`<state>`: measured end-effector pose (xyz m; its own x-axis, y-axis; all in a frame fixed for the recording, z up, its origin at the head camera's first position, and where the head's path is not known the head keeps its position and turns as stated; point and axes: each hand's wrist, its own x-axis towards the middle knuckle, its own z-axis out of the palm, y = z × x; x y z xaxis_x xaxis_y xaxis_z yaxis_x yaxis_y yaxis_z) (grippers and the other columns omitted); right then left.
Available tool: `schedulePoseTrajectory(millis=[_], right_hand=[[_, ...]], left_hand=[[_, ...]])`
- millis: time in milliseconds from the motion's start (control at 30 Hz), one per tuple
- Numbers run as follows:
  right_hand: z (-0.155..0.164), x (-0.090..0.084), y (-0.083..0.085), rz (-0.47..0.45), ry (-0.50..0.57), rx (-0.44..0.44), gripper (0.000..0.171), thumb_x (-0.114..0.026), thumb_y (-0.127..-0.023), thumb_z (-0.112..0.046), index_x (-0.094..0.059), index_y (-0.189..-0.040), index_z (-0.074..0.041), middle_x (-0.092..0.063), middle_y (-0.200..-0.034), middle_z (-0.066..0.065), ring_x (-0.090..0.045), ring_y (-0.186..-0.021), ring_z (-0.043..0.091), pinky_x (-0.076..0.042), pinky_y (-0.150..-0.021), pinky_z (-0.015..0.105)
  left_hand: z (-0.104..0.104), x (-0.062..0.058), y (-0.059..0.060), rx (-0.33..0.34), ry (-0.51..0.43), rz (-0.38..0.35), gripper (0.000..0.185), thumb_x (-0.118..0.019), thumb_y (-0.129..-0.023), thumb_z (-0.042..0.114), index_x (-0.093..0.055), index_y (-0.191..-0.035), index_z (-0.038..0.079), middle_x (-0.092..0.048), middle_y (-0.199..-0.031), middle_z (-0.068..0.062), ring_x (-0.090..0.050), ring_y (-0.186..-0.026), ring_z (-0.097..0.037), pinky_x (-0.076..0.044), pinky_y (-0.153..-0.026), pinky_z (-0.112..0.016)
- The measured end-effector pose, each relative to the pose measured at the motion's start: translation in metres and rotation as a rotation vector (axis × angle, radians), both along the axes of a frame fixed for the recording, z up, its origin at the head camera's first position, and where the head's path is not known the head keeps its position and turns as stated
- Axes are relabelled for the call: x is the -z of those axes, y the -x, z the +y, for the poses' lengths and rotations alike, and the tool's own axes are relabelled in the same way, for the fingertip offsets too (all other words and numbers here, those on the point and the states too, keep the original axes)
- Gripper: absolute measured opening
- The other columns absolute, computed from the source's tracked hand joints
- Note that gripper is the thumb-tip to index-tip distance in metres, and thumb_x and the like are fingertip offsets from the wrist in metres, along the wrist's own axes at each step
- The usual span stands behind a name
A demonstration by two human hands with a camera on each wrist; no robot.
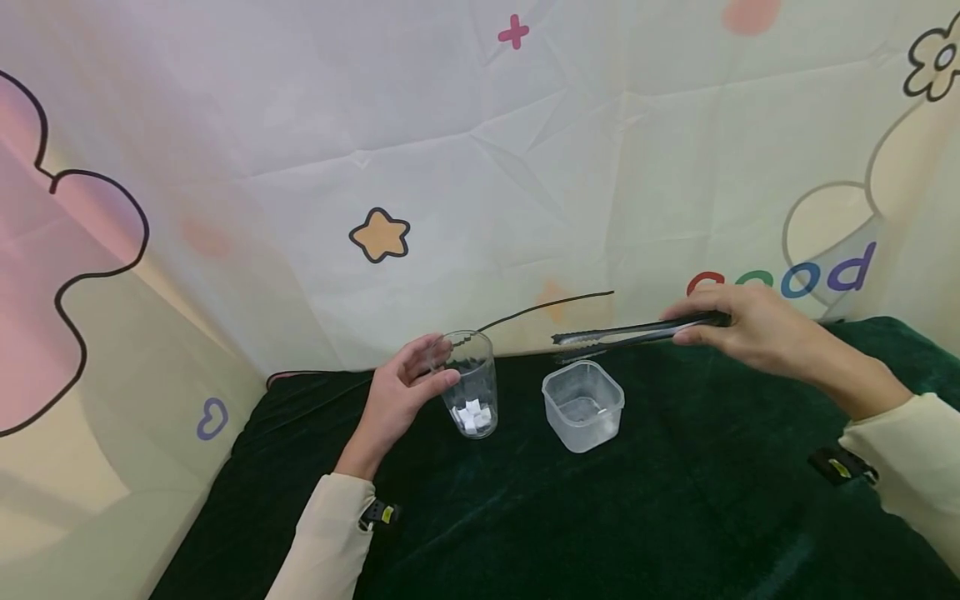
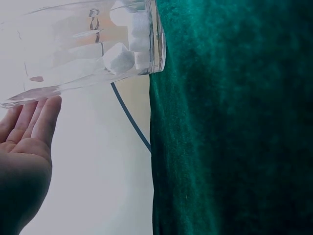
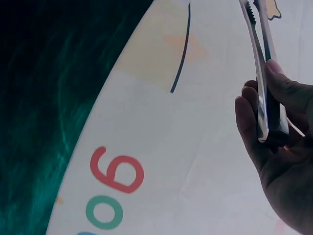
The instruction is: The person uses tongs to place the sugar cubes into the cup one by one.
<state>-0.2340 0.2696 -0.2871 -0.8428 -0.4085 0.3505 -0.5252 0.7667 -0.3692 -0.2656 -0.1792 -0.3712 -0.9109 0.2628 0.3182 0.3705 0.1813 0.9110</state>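
A clear glass [image 1: 480, 385] stands upright on the green cloth, with several white cubes [image 1: 472, 417] at its bottom. My left hand [image 1: 397, 392] holds it by its left side near the rim, thumb in front and fingers behind; the left wrist view shows the fingers [image 2: 46, 120] against its wall. Metal tongs [image 1: 637, 336] are in my right hand [image 1: 757, 329], gripped near their closed end between thumb and fingers. Their tips are apart with nothing between them, above the far rim of a clear plastic container [image 1: 581, 433]. A whitish patch shows in that container's lower right; I cannot tell what it is.
Dark green cloth [image 1: 637, 517] covers the table. Behind it hangs a pale printed curtain [image 1: 300, 275] with a star, a flower and coloured letters. The container stands to the right of the glass, with a gap between them.
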Motion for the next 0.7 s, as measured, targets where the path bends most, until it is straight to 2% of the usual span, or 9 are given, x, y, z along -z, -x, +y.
schedulePoseTrajectory(millis=[267,467,700], right_hand=[[0.008,0.0,0.002,0.015,-0.04,-0.06,0.027,-0.08,-0.095,-0.009,-0.079,-0.121,-0.006,-0.075,-0.105,0.001,-0.06,-0.085,0.016,-0.053,-0.076,0.037],[0.008,-0.003,0.004,0.022,-0.105,-0.104,0.026,-0.081,-0.095,-0.01,-0.079,-0.12,-0.009,-0.075,-0.113,0.001,-0.066,-0.094,0.015,-0.058,-0.083,0.043],[0.002,-0.012,0.007,0.039,-0.183,-0.173,0.024,-0.084,-0.091,-0.005,-0.081,-0.113,-0.013,-0.069,-0.1,-0.009,-0.058,-0.083,0.009,-0.055,-0.075,0.036]], left_hand=[[0.0,0.001,0.0,-0.001,-0.003,0.0,0.063,-0.075,-0.101,0.02,-0.049,-0.157,0.007,-0.061,-0.151,-0.006,-0.057,-0.139,-0.022,-0.049,-0.112,-0.045],[0.001,0.001,-0.001,0.0,-0.005,-0.001,0.061,-0.075,-0.101,0.021,-0.05,-0.156,0.01,-0.061,-0.151,-0.005,-0.057,-0.139,-0.021,-0.049,-0.112,-0.043],[0.001,0.0,-0.001,-0.001,0.0,-0.002,0.061,-0.075,-0.101,0.021,-0.05,-0.156,0.01,-0.061,-0.151,-0.004,-0.057,-0.139,-0.02,-0.049,-0.112,-0.042]])
